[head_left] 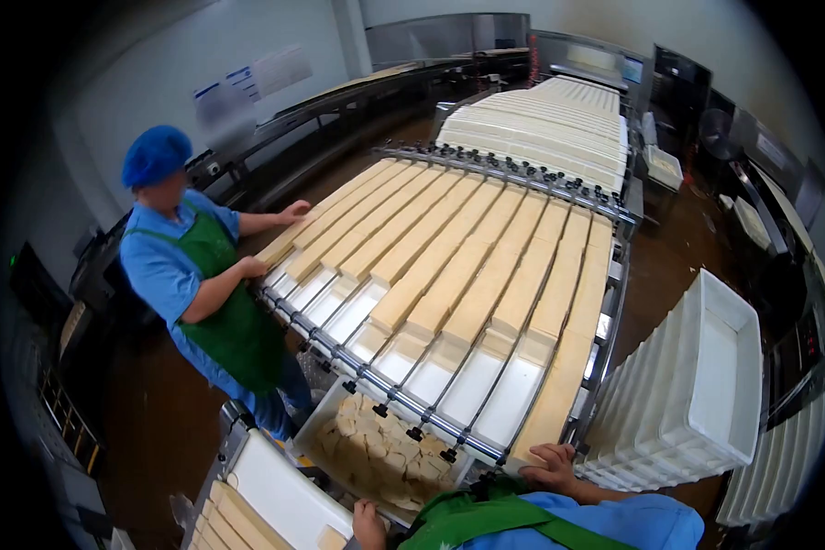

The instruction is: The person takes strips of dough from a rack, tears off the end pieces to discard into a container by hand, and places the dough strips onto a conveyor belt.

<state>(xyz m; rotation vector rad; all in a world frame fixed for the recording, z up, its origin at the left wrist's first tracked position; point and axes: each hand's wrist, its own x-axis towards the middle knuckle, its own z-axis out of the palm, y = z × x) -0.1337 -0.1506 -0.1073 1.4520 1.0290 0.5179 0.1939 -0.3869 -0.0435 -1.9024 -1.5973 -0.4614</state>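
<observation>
Long pale-yellow, dough-like strips (467,247) lie side by side on a white conveyor belt (490,390), split by thin metal rods. My right hand (550,467) rests at the near end of the rightmost strip (559,385), fingers apart and bent against it. Lower down, my left hand (368,524) is closed beside the edge of a second white belt (289,490). A small pale block (332,539) lies just left of it. What that hand grips, if anything, is hidden. Below the conveyor's end stands a bin (316,431) of broken pale pieces (385,449).
A co-worker (202,266) in a blue cap and green apron stands at the left, both hands on the leftmost strip. Stacked white trays (687,385) rise close on my right. A metal bar with black knobs (385,380) crosses the conveyor's near end.
</observation>
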